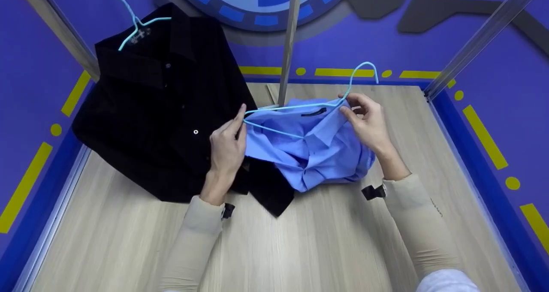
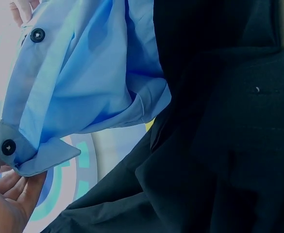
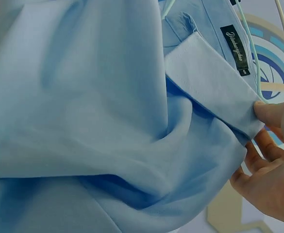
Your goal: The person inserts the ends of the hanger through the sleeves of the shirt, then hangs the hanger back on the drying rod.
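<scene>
A blue button-up shirt hangs bunched in front of me, with a light-blue wire hanger partly inside its neck. My left hand pinches the shirt's collar edge by the hanger's left end; in the left wrist view, dark buttons show close to the fingers. At the other side, my right hand pinches the collar between thumb and fingers, just below the hanger's hook. A dark label shows inside the neck. The shirt's lower part is folded, partly hidden.
A black shirt on another light-blue hanger is at the left, its lower part reaching under the blue shirt. A metal pole stands behind. Purple-blue panels enclose the wooden surface.
</scene>
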Tool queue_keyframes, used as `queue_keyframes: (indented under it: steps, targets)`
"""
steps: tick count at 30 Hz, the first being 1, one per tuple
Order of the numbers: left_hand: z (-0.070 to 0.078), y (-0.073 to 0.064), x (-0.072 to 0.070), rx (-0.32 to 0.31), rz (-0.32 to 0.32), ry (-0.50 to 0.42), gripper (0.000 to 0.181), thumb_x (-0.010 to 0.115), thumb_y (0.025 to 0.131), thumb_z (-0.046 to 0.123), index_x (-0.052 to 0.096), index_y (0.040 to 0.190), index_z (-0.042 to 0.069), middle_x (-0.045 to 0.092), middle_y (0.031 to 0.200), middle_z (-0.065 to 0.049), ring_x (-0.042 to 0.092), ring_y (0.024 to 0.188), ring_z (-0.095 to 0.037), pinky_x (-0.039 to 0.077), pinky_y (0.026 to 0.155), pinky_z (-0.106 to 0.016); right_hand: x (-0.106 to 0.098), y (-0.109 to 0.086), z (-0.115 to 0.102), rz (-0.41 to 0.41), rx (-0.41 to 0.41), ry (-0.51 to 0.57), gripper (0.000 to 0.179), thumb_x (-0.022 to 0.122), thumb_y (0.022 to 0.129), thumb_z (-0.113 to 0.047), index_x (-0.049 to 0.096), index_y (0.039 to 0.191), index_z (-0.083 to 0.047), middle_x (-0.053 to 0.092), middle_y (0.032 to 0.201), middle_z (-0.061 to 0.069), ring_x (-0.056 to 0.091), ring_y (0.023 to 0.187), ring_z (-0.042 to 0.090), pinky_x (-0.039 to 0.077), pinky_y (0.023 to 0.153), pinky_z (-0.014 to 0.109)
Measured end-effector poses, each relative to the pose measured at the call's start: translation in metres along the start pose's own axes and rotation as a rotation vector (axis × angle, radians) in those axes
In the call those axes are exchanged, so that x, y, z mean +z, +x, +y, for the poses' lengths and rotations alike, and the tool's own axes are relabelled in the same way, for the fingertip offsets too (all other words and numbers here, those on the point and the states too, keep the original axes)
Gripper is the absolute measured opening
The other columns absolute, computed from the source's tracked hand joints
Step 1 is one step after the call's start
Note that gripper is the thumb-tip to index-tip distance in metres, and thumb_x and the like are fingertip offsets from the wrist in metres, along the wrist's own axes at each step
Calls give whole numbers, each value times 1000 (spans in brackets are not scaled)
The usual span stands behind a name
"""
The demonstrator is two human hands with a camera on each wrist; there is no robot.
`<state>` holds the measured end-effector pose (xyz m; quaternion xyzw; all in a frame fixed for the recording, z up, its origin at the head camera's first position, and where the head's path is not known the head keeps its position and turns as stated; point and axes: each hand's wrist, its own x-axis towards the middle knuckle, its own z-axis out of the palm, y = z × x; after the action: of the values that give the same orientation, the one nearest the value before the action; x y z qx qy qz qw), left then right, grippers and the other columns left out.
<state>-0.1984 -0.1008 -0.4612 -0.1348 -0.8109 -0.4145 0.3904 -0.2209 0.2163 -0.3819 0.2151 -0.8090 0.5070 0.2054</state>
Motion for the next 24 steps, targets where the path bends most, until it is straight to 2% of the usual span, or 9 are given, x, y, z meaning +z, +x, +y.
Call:
queue_keyframes:
  steps: [6,13,16,22,24]
  targets:
    - [1,4,-3,-38,-65,22,33,67,95,-1,71,127,1,73,117,-14,71,104,-30,57,88,-43,-2,0,0,-24,-32,-9,19,65,94,14,68,112,15,71,106,26,63,90,23,50,75,23]
    - [2,9,-7,-67,-114,32,23,63,96,-4,75,116,-1,75,108,-13,71,102,-31,54,89,-44,-1,-1,0,-33,-70,-28,18,64,94,14,68,112,14,71,103,24,61,86,22,48,74,20]
    - [1,10,-8,-63,-112,46,21,63,97,-3,75,114,-3,75,105,-14,70,99,-33,53,89,-45,-1,-2,-1,-45,-78,-36,20,63,94,14,68,113,14,71,106,24,60,85,23,48,73,20]
    - [1,14,-12,-54,-62,96,14,65,98,2,75,106,-3,75,101,-14,69,95,-33,53,87,-44,-1,-4,-2,-80,-96,-51,24,62,95,15,68,118,12,71,110,24,61,84,28,48,71,20]
    - [1,16,-14,-58,-55,106,12,65,98,2,75,105,-2,74,100,-13,69,94,-32,52,86,-44,-1,-4,4,-89,-105,-55,25,61,95,15,68,119,12,71,110,24,60,84,28,48,70,20]
